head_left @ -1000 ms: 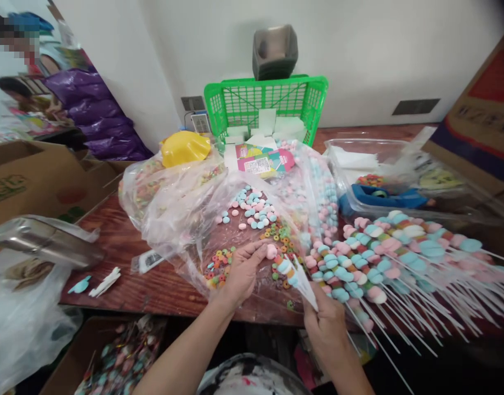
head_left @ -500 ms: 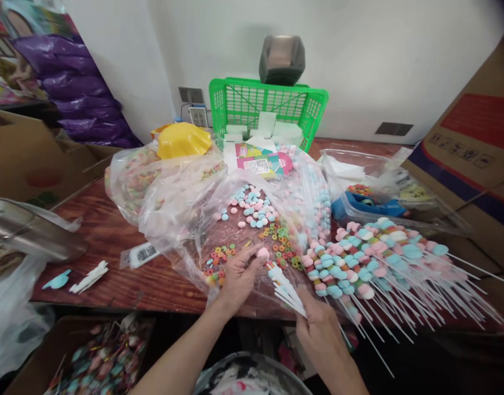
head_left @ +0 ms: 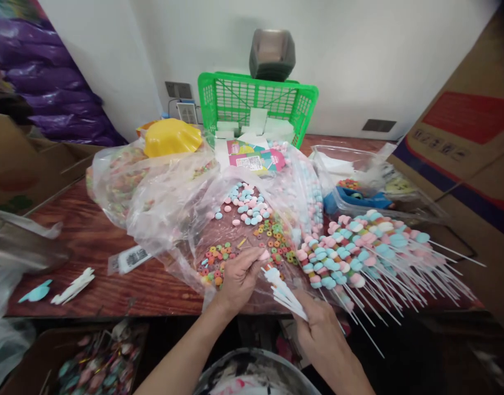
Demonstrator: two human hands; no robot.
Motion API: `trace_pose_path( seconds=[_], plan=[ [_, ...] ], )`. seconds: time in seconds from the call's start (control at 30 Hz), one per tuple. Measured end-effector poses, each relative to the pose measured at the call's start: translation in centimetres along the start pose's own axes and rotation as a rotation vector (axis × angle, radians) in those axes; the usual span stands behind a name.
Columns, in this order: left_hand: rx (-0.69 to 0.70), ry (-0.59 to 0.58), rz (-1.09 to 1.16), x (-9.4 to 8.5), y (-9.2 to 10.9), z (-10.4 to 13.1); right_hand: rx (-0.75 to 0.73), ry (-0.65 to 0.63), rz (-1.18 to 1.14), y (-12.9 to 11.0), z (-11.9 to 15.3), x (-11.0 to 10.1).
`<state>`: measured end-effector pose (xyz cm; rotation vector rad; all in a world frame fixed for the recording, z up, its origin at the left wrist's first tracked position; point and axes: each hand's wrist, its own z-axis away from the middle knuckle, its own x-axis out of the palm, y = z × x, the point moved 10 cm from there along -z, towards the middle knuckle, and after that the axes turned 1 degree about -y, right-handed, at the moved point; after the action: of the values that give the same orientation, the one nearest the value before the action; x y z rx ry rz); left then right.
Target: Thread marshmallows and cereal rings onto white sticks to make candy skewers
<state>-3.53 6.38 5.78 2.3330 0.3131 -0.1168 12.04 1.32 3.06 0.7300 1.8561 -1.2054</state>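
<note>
My left hand (head_left: 240, 274) is closed, pinching a pink marshmallow (head_left: 265, 255) between thumb and fingertips. In my right hand (head_left: 317, 323) is a bunch of white sticks (head_left: 288, 299), fanned toward the left hand. Pale blue and orange bits show at the far ends of the sticks, too small to make out. The marshmallow is just beyond those ends; whether they touch I cannot tell. Loose ring candies (head_left: 216, 258) and pink and blue marshmallows (head_left: 249, 203) lie around on clear plastic (head_left: 231, 233). Right of my hands is a heap of threaded marshmallow skewers (head_left: 358, 249).
A green basket (head_left: 258, 93) stands at the back. Left are a yellow bowl-like piece (head_left: 171, 137), white shaped pieces (head_left: 73, 286) and a metal cylinder (head_left: 21, 241). A clear tray (head_left: 416, 206) and cardboard box (head_left: 461, 148) are right. Below left, a box (head_left: 99, 356) holds wrapped sweets.
The view has shifted, so the table's things appear further left. My left fingers still pinch the pink marshmallow, now less visible and near the stick ends. My right hand keeps hold of the sticks.
</note>
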Motion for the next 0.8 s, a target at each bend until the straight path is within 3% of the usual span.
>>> trace_pose_path(
  seconds=[0.13,0.37,0.6,0.7,0.8],
  plan=[
    [-0.033,-0.033,0.052,0.8,0.7,0.1,0.074,0.033,-0.112,0.5,0.3,-0.5],
    [0.05,-0.148,0.015,1.9,2.2,0.1,0.127,0.132,-0.154,1.5,0.9,-2.3],
    [-0.204,-0.087,0.134,3.2,0.6,0.6,0.155,0.242,-0.271,3.4,1.4,-4.2],
    [-0.298,-0.025,0.206,3.9,-0.1,1.0,0.156,0.293,-0.31,3.4,1.6,-3.9],
    [-0.48,0.018,0.319,5.1,-2.3,2.0,0.172,0.317,-0.36,3.3,1.7,-2.9]
  ],
)
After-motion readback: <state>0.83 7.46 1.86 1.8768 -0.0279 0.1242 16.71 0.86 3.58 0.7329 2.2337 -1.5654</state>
